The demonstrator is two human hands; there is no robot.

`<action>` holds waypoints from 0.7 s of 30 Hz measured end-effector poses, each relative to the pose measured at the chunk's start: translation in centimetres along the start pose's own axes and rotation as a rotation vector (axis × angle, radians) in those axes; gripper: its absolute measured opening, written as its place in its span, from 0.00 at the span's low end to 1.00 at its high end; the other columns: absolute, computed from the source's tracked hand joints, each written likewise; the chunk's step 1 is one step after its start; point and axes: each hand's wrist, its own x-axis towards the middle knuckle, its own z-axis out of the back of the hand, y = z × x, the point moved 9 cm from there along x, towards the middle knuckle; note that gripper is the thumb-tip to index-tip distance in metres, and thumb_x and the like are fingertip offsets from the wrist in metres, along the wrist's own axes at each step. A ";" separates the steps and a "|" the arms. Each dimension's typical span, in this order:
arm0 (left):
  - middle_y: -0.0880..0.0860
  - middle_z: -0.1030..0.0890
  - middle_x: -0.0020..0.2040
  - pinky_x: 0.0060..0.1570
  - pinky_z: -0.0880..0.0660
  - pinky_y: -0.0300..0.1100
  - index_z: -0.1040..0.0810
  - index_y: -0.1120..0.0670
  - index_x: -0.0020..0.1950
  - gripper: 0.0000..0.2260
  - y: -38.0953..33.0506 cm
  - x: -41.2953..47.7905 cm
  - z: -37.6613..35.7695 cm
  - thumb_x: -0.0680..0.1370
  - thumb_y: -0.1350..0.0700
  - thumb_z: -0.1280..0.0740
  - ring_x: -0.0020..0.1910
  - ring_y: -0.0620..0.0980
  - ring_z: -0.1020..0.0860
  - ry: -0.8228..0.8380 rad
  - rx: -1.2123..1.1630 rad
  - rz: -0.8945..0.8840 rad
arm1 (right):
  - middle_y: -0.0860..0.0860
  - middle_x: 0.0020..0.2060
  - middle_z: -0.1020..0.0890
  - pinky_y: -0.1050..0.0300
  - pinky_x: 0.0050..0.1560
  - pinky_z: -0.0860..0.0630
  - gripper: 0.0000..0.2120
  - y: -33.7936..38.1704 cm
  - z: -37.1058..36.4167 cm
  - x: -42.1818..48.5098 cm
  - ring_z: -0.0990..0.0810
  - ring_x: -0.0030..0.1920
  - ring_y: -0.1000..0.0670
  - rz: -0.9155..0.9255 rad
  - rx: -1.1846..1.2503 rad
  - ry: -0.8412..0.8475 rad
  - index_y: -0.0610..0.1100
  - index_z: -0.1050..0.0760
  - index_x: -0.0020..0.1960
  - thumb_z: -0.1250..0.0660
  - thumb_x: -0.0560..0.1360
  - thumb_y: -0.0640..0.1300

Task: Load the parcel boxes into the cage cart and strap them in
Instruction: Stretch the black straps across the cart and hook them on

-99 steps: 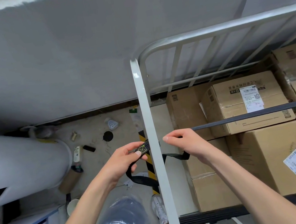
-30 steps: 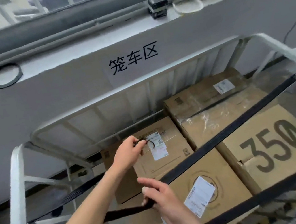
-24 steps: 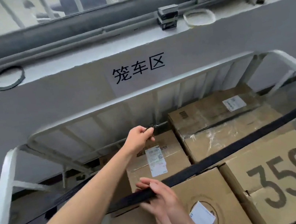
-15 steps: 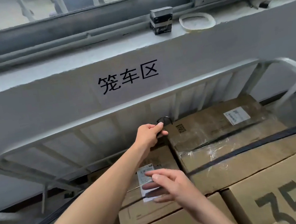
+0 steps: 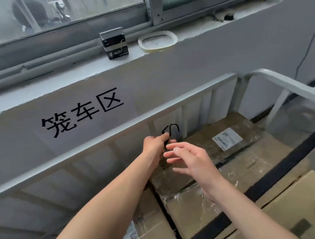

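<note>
Our left hand (image 5: 155, 145) pinches the strap hook (image 5: 177, 129), right hand (image 5: 191, 160) open beside it; mid-strapping, we likely latch it onto the rail (image 5: 114, 134) above next.

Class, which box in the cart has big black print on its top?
The box at the bottom right, nearest the camera. The other boxes show only plain cardboard, clear film or small white labels.

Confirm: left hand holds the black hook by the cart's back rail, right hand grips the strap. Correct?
No: head view shows the right hand open, fingers spread, gripping nothing; the strap lies across the boxes. Left hand does hold the black hook by the back rail.
</note>
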 end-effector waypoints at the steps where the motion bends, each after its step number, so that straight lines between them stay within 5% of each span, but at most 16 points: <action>1: 0.52 0.14 0.35 0.34 0.23 0.38 0.20 0.64 0.47 0.10 -0.2 0.5 -1.1 0.79 0.57 0.31 0.31 0.49 0.18 -0.007 -0.016 0.000 | 0.50 0.49 0.13 0.46 0.58 0.19 0.11 0.0 0.7 0.1 0.17 0.55 0.48 0.013 0.004 0.000 0.49 0.18 0.55 0.39 0.82 0.44; 6: 0.52 0.14 0.36 0.20 0.39 0.34 0.22 0.59 0.45 0.06 -2.8 4.1 -4.4 0.78 0.56 0.32 0.19 0.45 0.35 -0.167 0.039 -0.041 | 0.52 0.49 0.14 0.47 0.59 0.19 0.11 -1.3 4.7 -1.0 0.16 0.53 0.52 0.050 0.041 -0.005 0.50 0.18 0.56 0.39 0.82 0.46; 9: 0.55 0.16 0.38 0.18 0.41 0.35 0.27 0.56 0.44 0.06 -2.8 5.9 -4.2 0.80 0.58 0.34 0.26 0.46 0.32 -0.253 0.014 0.008 | 0.50 0.49 0.13 0.46 0.60 0.20 0.12 -2.2 6.8 -2.1 0.16 0.53 0.51 0.054 0.099 -0.004 0.49 0.17 0.55 0.39 0.82 0.45; 14: 0.55 0.16 0.37 0.14 0.46 0.29 0.27 0.56 0.56 0.04 -1.3 7.0 -4.3 0.82 0.58 0.36 0.15 0.43 0.35 -0.284 -0.027 0.068 | 0.48 0.49 0.13 0.45 0.60 0.20 0.12 -3.2 9.0 -3.3 0.16 0.53 0.49 0.066 0.168 -0.017 0.48 0.17 0.54 0.40 0.82 0.44; 17: 0.54 0.14 0.43 0.16 0.46 0.29 0.26 0.54 0.52 0.03 -1.9 7.2 -4.9 0.81 0.56 0.34 0.16 0.44 0.40 -0.264 -0.007 0.080 | 0.48 0.50 0.13 0.46 0.59 0.20 0.11 -3.5 9.5 -3.7 0.16 0.53 0.49 0.079 0.191 -0.015 0.51 0.15 0.51 0.37 0.80 0.49; 19: 0.52 0.14 0.47 0.15 0.45 0.28 0.23 0.54 0.55 0.05 -2.6 6.8 -5.6 0.81 0.56 0.34 0.13 0.41 0.37 -0.241 0.027 0.073 | 0.48 0.50 0.14 0.45 0.59 0.20 0.12 -3.8 9.7 -3.8 0.16 0.54 0.48 0.071 0.196 -0.014 0.52 0.15 0.50 0.38 0.82 0.47; 21: 0.51 0.16 0.41 0.15 0.44 0.28 0.22 0.57 0.61 0.10 -3.3 6.6 -6.1 0.81 0.57 0.34 0.12 0.39 0.34 -0.223 0.056 0.038 | 0.48 0.50 0.14 0.44 0.60 0.20 0.13 -4.0 9.6 -4.0 0.16 0.54 0.48 0.063 0.202 -0.003 0.51 0.15 0.51 0.39 0.82 0.44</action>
